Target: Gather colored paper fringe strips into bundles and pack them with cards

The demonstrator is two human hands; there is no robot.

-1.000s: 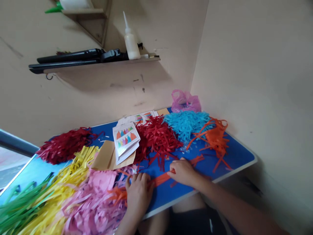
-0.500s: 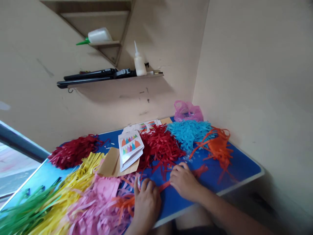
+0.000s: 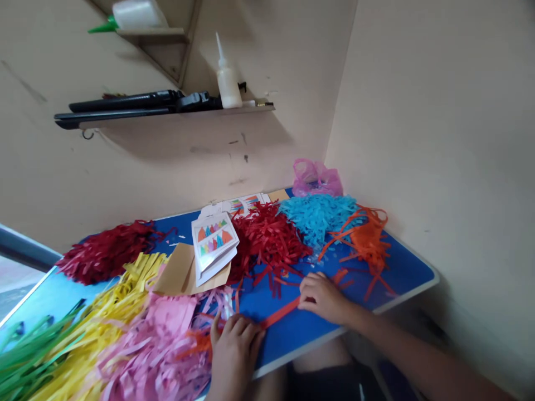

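An orange paper tassel (image 3: 281, 315) lies stretched across the blue table, its flat middle showing between my hands. My left hand (image 3: 236, 348) presses curled fingers on its left part, and orange fringe (image 3: 196, 342) spreads out beside the thumb. With fingers closed, my right hand (image 3: 320, 296) grips the tassel farther right, and loose orange ends (image 3: 340, 277) poke out beyond it. Pink paper fringe (image 3: 154, 353) lies just left of my left hand. A red fringe pile (image 3: 270, 236) sits behind both hands.
Yellow fringe (image 3: 104, 312), green fringe (image 3: 31, 345) and a dark red pile (image 3: 111, 250) cover the left side. Blue fringe (image 3: 321, 214) and orange fringe (image 3: 370, 242) lie back right, near a pink plastic bag (image 3: 317, 179). Printed cards (image 3: 214, 242) rest on brown paper (image 3: 178, 270). A shelf (image 3: 179, 116) holds a glue bottle (image 3: 228, 86).
My right hand has shifted away from my left hand, and more of the orange tassel shows between them. The camera view has tilted downward, so the shelf sits higher.
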